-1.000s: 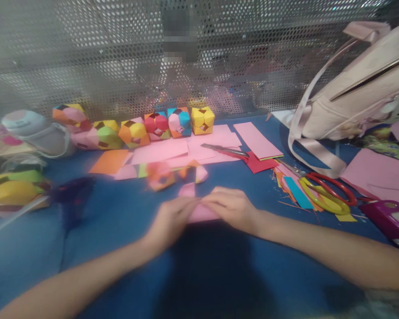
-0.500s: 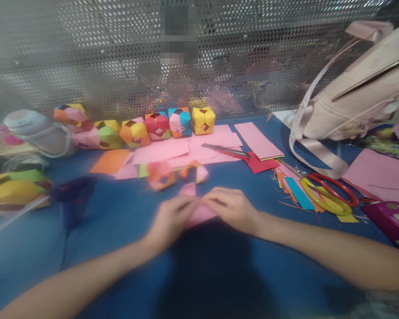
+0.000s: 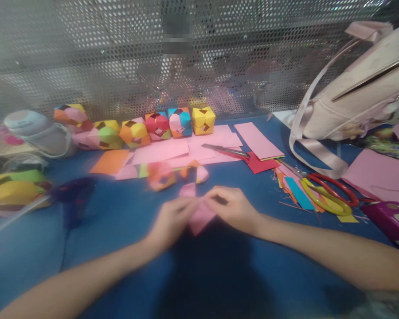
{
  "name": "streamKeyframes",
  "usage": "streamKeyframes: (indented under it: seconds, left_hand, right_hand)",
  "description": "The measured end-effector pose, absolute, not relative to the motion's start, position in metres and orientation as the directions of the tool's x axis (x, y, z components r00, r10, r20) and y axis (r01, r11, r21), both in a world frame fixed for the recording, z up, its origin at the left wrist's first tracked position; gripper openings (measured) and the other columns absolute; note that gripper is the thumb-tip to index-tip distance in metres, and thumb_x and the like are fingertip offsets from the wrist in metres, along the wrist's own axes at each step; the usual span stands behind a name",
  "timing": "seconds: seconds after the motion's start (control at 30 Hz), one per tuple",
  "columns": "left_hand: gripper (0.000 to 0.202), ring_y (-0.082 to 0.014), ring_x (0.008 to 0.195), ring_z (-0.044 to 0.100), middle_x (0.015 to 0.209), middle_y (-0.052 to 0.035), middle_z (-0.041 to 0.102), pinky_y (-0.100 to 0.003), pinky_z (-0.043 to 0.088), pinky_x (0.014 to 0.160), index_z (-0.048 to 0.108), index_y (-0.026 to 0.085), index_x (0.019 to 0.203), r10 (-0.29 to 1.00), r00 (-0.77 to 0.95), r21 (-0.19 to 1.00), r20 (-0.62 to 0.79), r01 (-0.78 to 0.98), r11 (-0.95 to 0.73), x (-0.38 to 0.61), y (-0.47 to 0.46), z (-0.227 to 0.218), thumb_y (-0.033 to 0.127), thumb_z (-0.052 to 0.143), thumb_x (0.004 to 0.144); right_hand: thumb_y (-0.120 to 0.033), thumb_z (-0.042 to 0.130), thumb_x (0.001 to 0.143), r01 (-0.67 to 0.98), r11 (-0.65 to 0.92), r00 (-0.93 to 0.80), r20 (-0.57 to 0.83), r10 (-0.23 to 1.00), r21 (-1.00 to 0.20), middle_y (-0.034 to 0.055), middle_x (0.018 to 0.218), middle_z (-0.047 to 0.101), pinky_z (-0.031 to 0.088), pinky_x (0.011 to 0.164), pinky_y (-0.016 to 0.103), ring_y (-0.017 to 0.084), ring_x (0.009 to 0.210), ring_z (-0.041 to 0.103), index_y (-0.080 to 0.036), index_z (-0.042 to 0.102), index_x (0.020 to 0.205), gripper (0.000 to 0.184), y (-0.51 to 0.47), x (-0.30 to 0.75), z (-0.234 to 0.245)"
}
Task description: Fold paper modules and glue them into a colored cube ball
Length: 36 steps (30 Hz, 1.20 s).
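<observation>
The pink paper lies between the fingertips of both hands, low over the middle of the blue table, with one corner of it pointing down toward the person. Its upper part is under the fingers, so its long axis cannot be told; the part that shows is a flat, matte wedge with straight edges, spreading between the two hands on the near side of the fingertips. The left hand comes in from the left and the right hand from the right, both touching the paper, neither clearly nearer. Each grip is drawn together, fingers pinched on the sheet with no wide gap, though the left one is blurred. Just beyond the left fingertips a pink flap shows; whether it belongs to the same sheet cannot be told. Farther off lie small curled orange-and-pink pieces, smooth flat pink sheets and, behind these, a row of crisp folded cubes, the yellow cube at its right end. To the right sit thin paper scraps beside glossy plastic scissor handles, red and yellow. A shiny perforated metal panel stands at the back.
</observation>
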State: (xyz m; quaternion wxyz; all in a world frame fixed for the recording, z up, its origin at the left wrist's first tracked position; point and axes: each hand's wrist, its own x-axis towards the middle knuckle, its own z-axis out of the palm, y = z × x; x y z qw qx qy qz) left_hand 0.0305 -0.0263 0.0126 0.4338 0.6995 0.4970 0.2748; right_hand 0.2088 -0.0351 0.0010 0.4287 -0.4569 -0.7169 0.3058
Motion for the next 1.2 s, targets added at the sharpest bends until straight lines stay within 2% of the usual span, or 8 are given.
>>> streamKeyframes:
  seconds: [0.2, 0.47, 0.7, 0.9, 1.07, 1.2]
  left_hand:
    - [0.029, -0.0179, 0.073, 0.060, 0.076, -0.0036, 0.069, -0.026, 0.047, 0.067, 0.072, 0.015, 0.078, 0.915, 0.398, 0.874, -0.073, 0.468, -0.134, 0.0286, -0.0245, 0.0137, 0.034, 0.052, 0.084]
    - [0.027, -0.0146, 0.062, 0.055, 0.068, -0.0026, 0.067, -0.023, 0.045, 0.056, 0.071, 0.014, 0.072, 0.902, 0.426, 0.875, -0.066, 0.459, -0.152, 0.0264, -0.0221, 0.0142, 0.031, 0.053, 0.082]
    - [0.026, -0.0125, 0.060, 0.052, 0.063, -0.0013, 0.062, -0.022, 0.041, 0.054, 0.067, 0.013, 0.067, 0.891, 0.443, 0.879, -0.100, 0.459, -0.130, 0.0258, -0.0207, 0.0145, 0.029, 0.053, 0.081]
    - [0.027, -0.0125, 0.060, 0.053, 0.064, -0.0019, 0.064, -0.022, 0.042, 0.055, 0.068, 0.013, 0.070, 0.905, 0.418, 0.870, -0.086, 0.474, -0.136, 0.0249, -0.0233, 0.0095, 0.033, 0.053, 0.082]
    - [0.022, -0.0132, 0.061, 0.057, 0.068, -0.0027, 0.068, -0.021, 0.045, 0.055, 0.069, 0.015, 0.073, 0.909, 0.415, 0.859, -0.039, 0.478, -0.181, 0.0276, -0.0267, 0.0095, 0.030, 0.055, 0.081]
    - [0.018, -0.0113, 0.055, 0.055, 0.063, -0.0014, 0.067, -0.018, 0.043, 0.048, 0.069, 0.015, 0.071, 0.910, 0.409, 0.869, -0.069, 0.472, -0.146, 0.0309, -0.0285, 0.0136, 0.026, 0.056, 0.079]
  right_hand:
    - [-0.018, 0.052, 0.083, 0.371, 0.354, -0.229, 0.285, 0.931, -0.858, -0.0002, 0.068, 0.064, 0.044, 0.058, 0.021, 0.011, 0.063, 0.057, -0.017, 0.062, 0.072, 0.015, -0.0369, 0.2092, 0.0043]
    - [-0.016, 0.049, 0.086, 0.377, 0.415, -0.268, 0.332, 0.904, -0.828, -0.0005, 0.070, 0.062, 0.045, 0.064, 0.021, 0.011, 0.066, 0.057, -0.018, 0.061, 0.073, 0.017, -0.0375, 0.2102, 0.0056]
    - [-0.016, 0.047, 0.088, 0.386, 0.451, -0.294, 0.356, 0.887, -0.805, -0.0001, 0.069, 0.060, 0.045, 0.065, 0.022, 0.011, 0.066, 0.056, -0.018, 0.060, 0.074, 0.019, -0.0385, 0.2095, 0.0064]
    - [-0.017, 0.047, 0.087, 0.371, 0.434, -0.308, 0.332, 0.892, -0.821, 0.0010, 0.074, 0.062, 0.045, 0.065, 0.023, 0.012, 0.069, 0.057, -0.018, 0.062, 0.079, 0.016, -0.0374, 0.2102, 0.0066]
    - [-0.017, 0.050, 0.086, 0.386, 0.495, -0.306, 0.398, 0.865, -0.779, 0.0008, 0.069, 0.061, 0.045, 0.061, 0.023, 0.012, 0.065, 0.055, -0.018, 0.060, 0.075, 0.015, -0.0384, 0.2091, 0.0050]
    - [-0.015, 0.045, 0.088, 0.384, 0.530, -0.312, 0.434, 0.845, -0.756, 0.0005, 0.068, 0.059, 0.045, 0.063, 0.022, 0.011, 0.064, 0.055, -0.018, 0.057, 0.073, 0.019, -0.0413, 0.2082, 0.0073]
